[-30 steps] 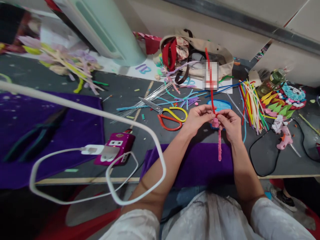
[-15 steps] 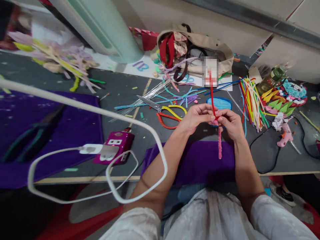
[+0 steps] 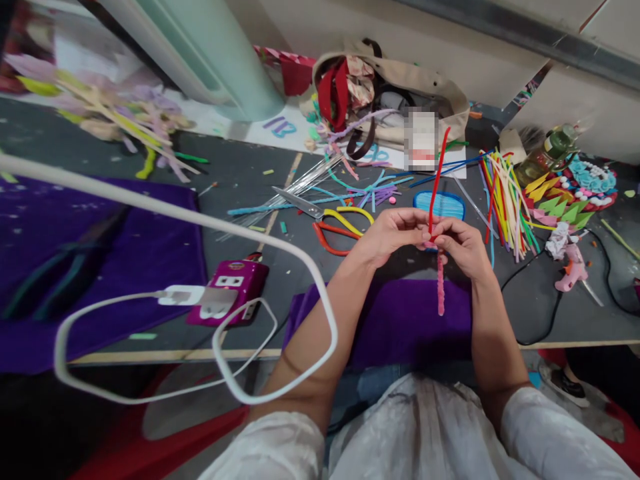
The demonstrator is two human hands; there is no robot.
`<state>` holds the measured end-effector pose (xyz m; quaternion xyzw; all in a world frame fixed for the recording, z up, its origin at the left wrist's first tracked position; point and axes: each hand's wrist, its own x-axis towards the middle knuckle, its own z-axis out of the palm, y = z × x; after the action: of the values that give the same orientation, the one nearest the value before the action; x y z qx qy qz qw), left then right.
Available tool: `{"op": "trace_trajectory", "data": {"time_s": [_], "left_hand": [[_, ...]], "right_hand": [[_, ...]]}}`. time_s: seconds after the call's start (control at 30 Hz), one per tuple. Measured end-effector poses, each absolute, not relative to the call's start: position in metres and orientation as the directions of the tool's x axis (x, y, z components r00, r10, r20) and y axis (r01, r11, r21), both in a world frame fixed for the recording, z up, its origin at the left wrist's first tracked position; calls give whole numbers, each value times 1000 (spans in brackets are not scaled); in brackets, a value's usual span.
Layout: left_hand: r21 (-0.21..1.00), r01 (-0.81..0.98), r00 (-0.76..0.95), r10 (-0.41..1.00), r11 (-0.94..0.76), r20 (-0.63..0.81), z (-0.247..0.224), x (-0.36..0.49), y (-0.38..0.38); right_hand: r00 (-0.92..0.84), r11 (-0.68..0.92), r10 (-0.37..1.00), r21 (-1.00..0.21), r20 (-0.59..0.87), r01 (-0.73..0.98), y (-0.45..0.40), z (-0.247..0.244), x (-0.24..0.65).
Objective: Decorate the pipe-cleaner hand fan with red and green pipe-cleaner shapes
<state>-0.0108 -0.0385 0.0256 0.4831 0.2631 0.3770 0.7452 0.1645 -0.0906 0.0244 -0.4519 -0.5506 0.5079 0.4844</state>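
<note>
My left hand [image 3: 400, 230] and my right hand [image 3: 461, 243] meet over the front of the table, fingertips pinched together. Between them they hold a red pipe cleaner [image 3: 439, 180], its free end standing up and leaning slightly right. Below the fingers hangs a pink twisted pipe cleaner stem [image 3: 441, 287]. Where the two join is mostly hidden by my fingers. Just behind my hands lies a blue oval piece [image 3: 440, 203], partly covered by them. A purple cloth [image 3: 410, 320] lies under my forearms.
Scissors [image 3: 335, 223] with yellow and orange handles lie left of my hands. A magenta power adapter [image 3: 230, 290] and a looping white cable [image 3: 280, 243] are at left. Colored pipe cleaners [image 3: 510, 207] and a pink glue gun [image 3: 571, 270] are at right. A beige bag [image 3: 450, 100] stands behind.
The red pipe cleaner's upper end has swung from nearly upright to a rightward lean. Both hands keep their pinch in about the same place.
</note>
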Motion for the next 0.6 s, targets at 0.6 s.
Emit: {"op": "trace_trajectory", "data": {"time_s": [0.6], "left_hand": [[930, -303, 505, 863, 209, -29, 28, -8, -40]], "right_hand": [[125, 140, 983, -990, 137, -14, -90, 23, 154]]}}
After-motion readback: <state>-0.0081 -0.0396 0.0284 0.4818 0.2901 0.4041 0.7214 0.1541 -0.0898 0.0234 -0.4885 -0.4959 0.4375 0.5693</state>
